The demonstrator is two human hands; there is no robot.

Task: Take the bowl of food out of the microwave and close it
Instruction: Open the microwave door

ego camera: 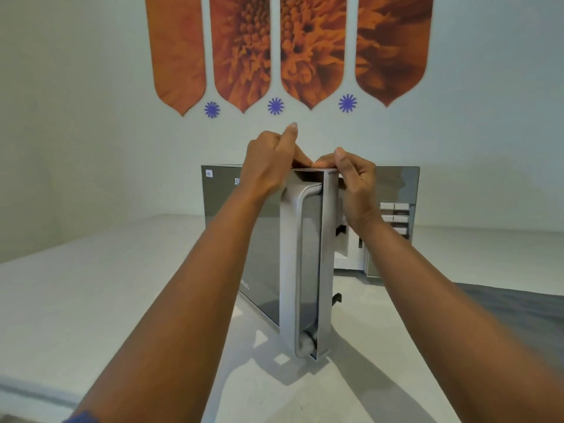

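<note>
A silver microwave (pixel 396 190) stands on a pale counter against the wall. Its door (pixel 308 254) is swung out toward me, edge-on, with a long grey handle down its front. My left hand (pixel 270 164) grips the top edge of the door from the left side. My right hand (pixel 354 181) holds the same top edge from the right, fingers curled over it. The door and my arms hide most of the cavity; only a white strip of the inside shows. No bowl is visible.
The pale counter (pixel 106 285) stretches left and toward me. A dark grey surface (pixel 518 309) lies at the right. The microwave's button panel (pixel 395 218) is at its right end. Orange flower panels (pixel 290 47) hang on the wall above.
</note>
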